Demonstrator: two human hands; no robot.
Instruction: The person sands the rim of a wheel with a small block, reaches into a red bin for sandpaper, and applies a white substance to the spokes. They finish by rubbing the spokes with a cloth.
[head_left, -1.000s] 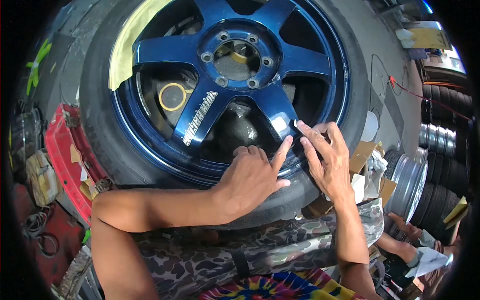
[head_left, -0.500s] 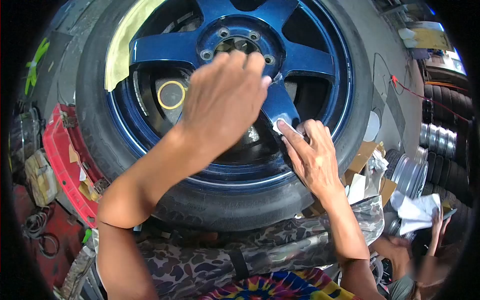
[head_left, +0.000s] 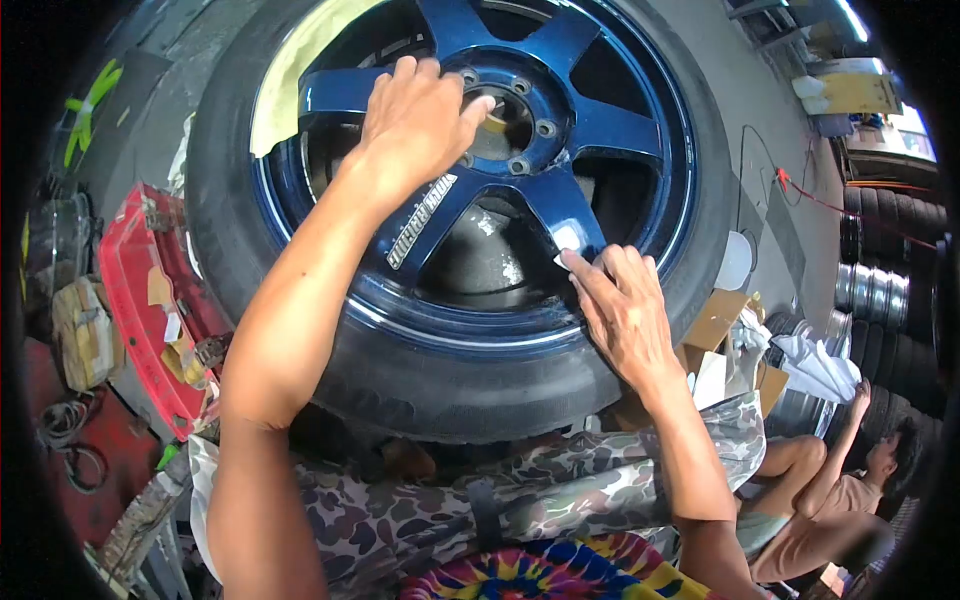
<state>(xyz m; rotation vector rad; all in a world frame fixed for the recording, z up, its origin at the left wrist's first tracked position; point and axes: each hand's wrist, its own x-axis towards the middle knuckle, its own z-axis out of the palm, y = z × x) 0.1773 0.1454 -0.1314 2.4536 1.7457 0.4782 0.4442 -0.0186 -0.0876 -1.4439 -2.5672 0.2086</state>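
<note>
A blue six-spoke wheel rim (head_left: pixel 585 130) lies face up in its black tire (head_left: pixel 450 385) in front of me. My left hand (head_left: pixel 415 125) is over a left-hand spoke beside the hub, fingers apart and thumb stretched toward the centre hole, with nothing seen in it. Under it, the lower-left spoke carries a silver lettered sticker (head_left: pixel 422 222). My right hand (head_left: pixel 625 305) presses a small white piece (head_left: pixel 567 257), paper or cloth, against the lower-right spoke near the rim edge. Yellow masking paper (head_left: pixel 290 85) covers the rim's upper left.
Left of the tire stands a red panel (head_left: pixel 150 300). On the right are a cardboard box (head_left: pixel 720 320), a white container (head_left: pixel 737 260) and stacked tires and rims (head_left: pixel 872 290). A seated person (head_left: pixel 815 490) at lower right holds a white cloth (head_left: pixel 815 365).
My left hand has moved up and left from the hub, uncovering the sticker. The tape roll seen through the rim no longer shows. My right hand stays at its spoke. The view has shifted slightly.
</note>
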